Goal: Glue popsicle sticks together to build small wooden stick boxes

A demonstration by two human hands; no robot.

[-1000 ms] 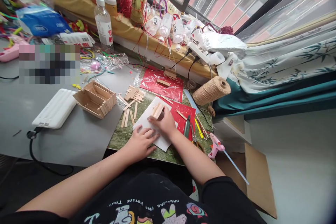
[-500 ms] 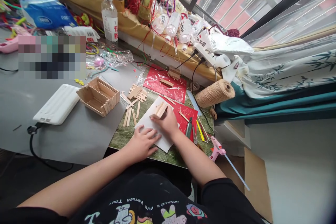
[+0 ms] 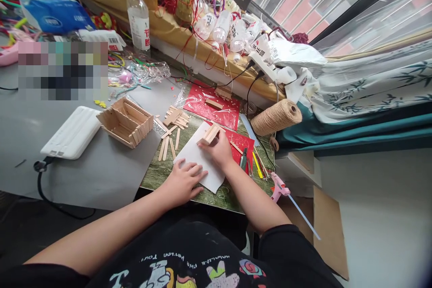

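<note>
My right hand (image 3: 220,149) is closed around a small pale piece of joined wooden craft sticks (image 3: 209,135), over the upper part of a white sheet (image 3: 197,155). Whether the piece touches the sheet I cannot tell. My left hand (image 3: 185,181) lies flat on the lower left of that sheet, fingers spread. Loose craft sticks (image 3: 166,147) are scattered to the left, below a heap of more sticks (image 3: 177,118). A box built of craft sticks (image 3: 126,123) with a divider stands farther left. Red sheets (image 3: 245,144) lie partly beneath and behind the white one.
A green-handled tool (image 3: 243,159) and a yellow pencil-like tool (image 3: 258,166) lie right of my right hand. A pink glue gun (image 3: 279,186) sits at the table's right edge. Behind are a twine roll (image 3: 275,118) and black cables. A white power bank-like device (image 3: 72,134) lies left.
My right hand has moved a little up and to the right over the white sheet with the stick piece. My left hand keeps its place on the sheet.
</note>
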